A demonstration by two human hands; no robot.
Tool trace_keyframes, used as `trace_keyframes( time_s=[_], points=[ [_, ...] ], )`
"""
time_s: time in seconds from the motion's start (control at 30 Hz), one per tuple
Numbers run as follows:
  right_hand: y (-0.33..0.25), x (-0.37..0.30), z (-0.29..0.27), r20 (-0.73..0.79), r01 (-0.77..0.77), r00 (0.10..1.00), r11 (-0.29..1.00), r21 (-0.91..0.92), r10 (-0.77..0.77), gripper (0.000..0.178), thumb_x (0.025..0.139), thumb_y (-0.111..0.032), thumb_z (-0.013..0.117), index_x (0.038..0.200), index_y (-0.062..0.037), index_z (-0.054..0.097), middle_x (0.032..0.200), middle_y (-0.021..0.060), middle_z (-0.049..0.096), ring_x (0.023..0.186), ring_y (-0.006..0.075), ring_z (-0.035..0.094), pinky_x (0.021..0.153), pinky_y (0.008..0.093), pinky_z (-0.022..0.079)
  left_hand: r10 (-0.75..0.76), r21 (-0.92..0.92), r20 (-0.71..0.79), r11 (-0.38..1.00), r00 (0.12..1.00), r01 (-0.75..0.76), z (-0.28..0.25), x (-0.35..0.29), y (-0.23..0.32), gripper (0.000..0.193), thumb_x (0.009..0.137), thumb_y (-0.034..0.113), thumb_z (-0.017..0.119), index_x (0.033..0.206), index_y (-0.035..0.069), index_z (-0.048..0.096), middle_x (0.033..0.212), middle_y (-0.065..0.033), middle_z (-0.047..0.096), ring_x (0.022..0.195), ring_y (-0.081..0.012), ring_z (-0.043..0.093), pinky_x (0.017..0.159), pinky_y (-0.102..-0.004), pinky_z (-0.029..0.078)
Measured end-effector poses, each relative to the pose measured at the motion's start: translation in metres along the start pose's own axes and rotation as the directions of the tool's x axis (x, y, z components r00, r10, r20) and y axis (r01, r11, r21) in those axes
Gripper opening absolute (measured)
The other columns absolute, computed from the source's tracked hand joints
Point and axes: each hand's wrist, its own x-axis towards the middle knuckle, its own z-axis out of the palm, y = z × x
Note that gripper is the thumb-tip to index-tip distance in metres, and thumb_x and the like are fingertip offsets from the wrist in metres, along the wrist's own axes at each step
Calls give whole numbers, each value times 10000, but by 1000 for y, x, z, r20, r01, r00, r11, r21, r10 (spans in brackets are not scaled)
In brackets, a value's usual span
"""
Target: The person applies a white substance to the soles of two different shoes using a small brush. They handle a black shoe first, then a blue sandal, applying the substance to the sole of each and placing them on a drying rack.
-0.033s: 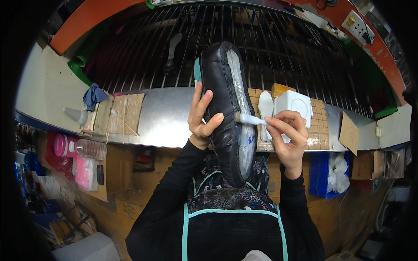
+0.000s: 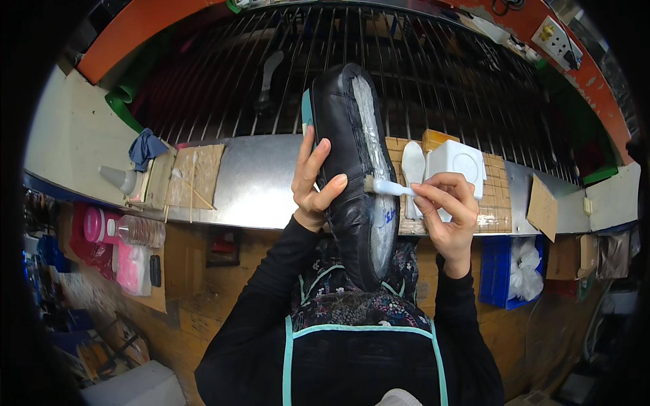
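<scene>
The black shoe point(image 2: 337, 128) is in front of you, held lengthwise over the edge of the metal table point(image 2: 257, 176), its underside turned to the right. Your left hand point(image 2: 313, 193) has hold of the shoe at its left side, fingers partly spread and thumb resting on the black upper. Your right hand point(image 2: 452, 211), right of the shoe, is pinched closed on the end of a white-handled brush point(image 2: 391, 187), whose bristles touch the shoe along the border between the upper and the shiny wrapped underside.

Just right of the shoe, a wrapped board point(image 2: 499, 211) carries a white box point(image 2: 458, 161) and a white spoon-shaped thing point(image 2: 414, 161). Well left of the shoe, thin sticks point(image 2: 193, 187) lie on a brown pad point(image 2: 211, 164), with a blue cloth point(image 2: 145, 150) farther left. Beyond the shoe stretches a rack of metal bars point(image 2: 437, 81). To its lower right sits a blue bin point(image 2: 493, 277) holding white plastic.
</scene>
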Motion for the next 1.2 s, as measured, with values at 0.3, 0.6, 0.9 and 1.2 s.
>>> trace_keyframes(
  time_s=[0.3,0.6,0.9,1.2],
  points=[
    [4,-3,-11,107,-29,994,996,79,20,219,718,-91,778,930,-145,768,846,-15,635,689,106,519,702,297,282,-35,20,24,999,999,35,7,7,-3,395,788,147,733,1120,232,536,1336,-167,518,1253,-462,473,1025,-513,464],
    [4,-5,-25,129,159,976,977,139,-177,216,740,-80,774,950,-128,764,894,5,624,697,107,513,692,277,349,-18,22,19,1000,1000,17,13,16,-5,451,749,208,775,1130,227,535,1349,-161,520,1274,-431,467,1038,-508,450],
    [-12,-52,-9,31,-328,941,884,333,338,154,830,-38,706,980,-30,741,897,42,584,727,91,556,587,211,417,-132,97,53,987,990,127,16,11,0,505,731,197,797,1174,214,556,1368,-153,519,1279,-443,460,1047,-503,431],
    [-16,-42,-2,-29,-301,947,917,263,319,176,808,-13,715,978,-48,747,916,46,590,667,73,523,563,207,397,-130,147,87,982,988,116,14,9,-1,442,734,144,781,1137,209,613,1343,-152,546,1271,-445,469,1045,-499,427]
  ],
)
